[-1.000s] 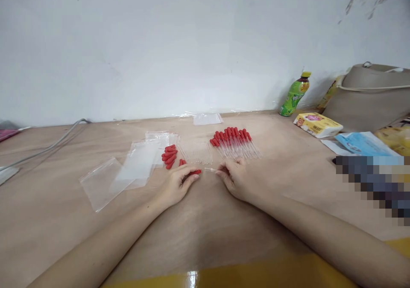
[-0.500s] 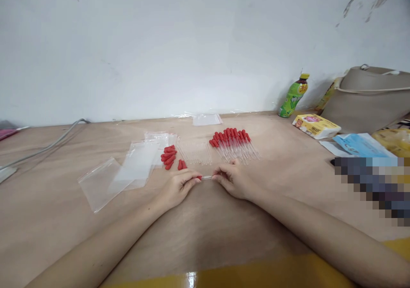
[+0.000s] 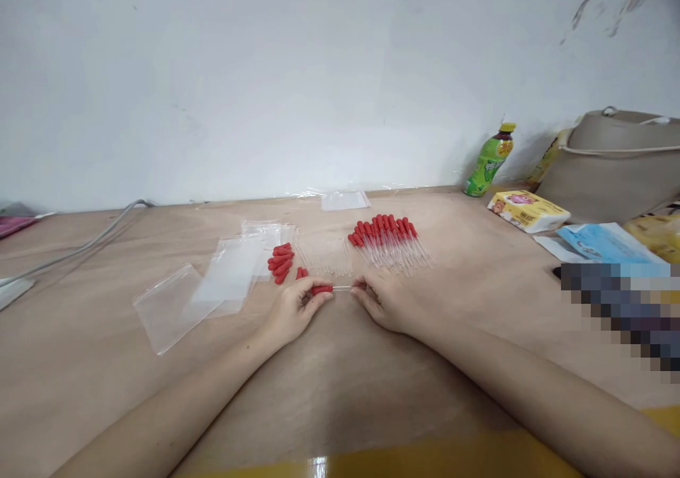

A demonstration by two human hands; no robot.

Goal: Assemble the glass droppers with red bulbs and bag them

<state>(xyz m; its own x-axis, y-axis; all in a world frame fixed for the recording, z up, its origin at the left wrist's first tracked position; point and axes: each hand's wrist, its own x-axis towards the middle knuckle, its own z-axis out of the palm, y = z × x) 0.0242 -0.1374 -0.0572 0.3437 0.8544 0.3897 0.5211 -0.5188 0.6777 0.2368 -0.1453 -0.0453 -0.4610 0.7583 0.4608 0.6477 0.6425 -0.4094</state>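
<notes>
My left hand (image 3: 297,309) pinches a red rubber bulb (image 3: 321,289) between thumb and fingers. From the bulb a thin clear tube (image 3: 341,288) runs right to my right hand (image 3: 383,299), whose fingertips are closed on it. Just behind my left hand lies another red bulb (image 3: 302,272), partly hidden, with a small pile of red bulbs (image 3: 280,262) to its left. Loose clear tubes (image 3: 324,255) lie behind the gap between my hands. Beyond my right hand is a row of tubes with red bulbs fitted (image 3: 390,237).
Clear plastic bags (image 3: 228,272) overlap on the left of the brown-covered table (image 3: 297,400); one bag (image 3: 344,200) lies near the wall. A grey cable (image 3: 100,234) is far left. Right are a green bottle (image 3: 487,161), yellow packet (image 3: 528,211), blue packet (image 3: 610,243) and beige bag (image 3: 616,166).
The fingers of my left hand have shifted, so more of the red bulb shows. The bulb and tube are slightly higher in view, and the whole view has shifted a little.
</notes>
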